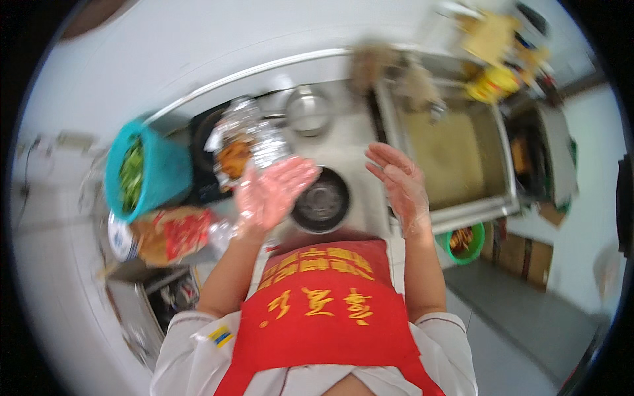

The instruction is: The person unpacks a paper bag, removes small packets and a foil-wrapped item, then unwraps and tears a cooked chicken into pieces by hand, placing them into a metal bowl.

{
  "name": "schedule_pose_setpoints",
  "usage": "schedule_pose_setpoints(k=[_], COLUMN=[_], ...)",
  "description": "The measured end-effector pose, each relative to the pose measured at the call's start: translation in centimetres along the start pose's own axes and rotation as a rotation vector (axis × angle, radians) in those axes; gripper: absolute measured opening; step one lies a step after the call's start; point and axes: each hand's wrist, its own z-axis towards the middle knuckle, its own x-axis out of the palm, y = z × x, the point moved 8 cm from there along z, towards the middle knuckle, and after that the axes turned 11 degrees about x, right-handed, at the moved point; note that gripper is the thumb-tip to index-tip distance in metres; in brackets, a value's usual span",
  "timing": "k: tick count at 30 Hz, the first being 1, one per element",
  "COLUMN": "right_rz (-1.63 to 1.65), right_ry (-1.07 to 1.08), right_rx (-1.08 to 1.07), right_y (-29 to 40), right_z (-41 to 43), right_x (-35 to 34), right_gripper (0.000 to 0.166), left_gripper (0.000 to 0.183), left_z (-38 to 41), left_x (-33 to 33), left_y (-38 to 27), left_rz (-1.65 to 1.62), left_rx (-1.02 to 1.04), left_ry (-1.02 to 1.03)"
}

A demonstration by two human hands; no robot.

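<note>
My left hand (275, 190) wears a clear plastic glove and is held up with the palm in view and the thumb spread. It holds nothing. Its fingertips overlap the rim of a round black pan or bowl (324, 203), apparently above it. To the right of that vessel, my right hand (403, 190), in a similar glove, is raised with fingers extended and nothing in them. Crumpled aluminium foil (270, 143) lies beyond my left hand, with orange-brown food (234, 158) on it. A shiny round metal vessel (308, 111) stands farther back on the steel counter (349, 143).
A sink (510, 183) of yellowish liquid lies right, below a faucet (438, 111). At left are a teal basket (166, 168) of leafy greens, a dark cooktop (200, 185) and a red-and-brown package (185, 235). A green bin (479, 242) stands below the sink.
</note>
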Motion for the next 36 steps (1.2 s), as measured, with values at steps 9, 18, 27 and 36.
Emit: schedule_pose_setpoints(k=[9,18,27,36], right_rz=[-1.462,-2.023,-2.186,-1.673], right_ry=[0.172,0.429,0.748,0.583], right_rx=[-0.278,-0.182,0.188,0.202], right_y=[-17.9,-26.1,-27.2,-25.2], right_z=[13.7,21.9,26.9,25.2], right_x=[18.9,28.4,28.9,27.5], right_gripper=[0.039,0.094,0.093,0.07], left_gripper=[0.031,0.045,0.048,0.044], left_z=[-9.7,-6.0,-6.5,-7.1], left_x=[-20.2,-19.8,-23.5,-23.2], left_y=[-16.1,-15.6,-15.8,-15.4], left_rz=[1.309,2.333,2.14,2.107], left_rx=[0.258,-0.009,0.221,0.286], left_ry=[-0.485,-0.075,-0.174,-0.197])
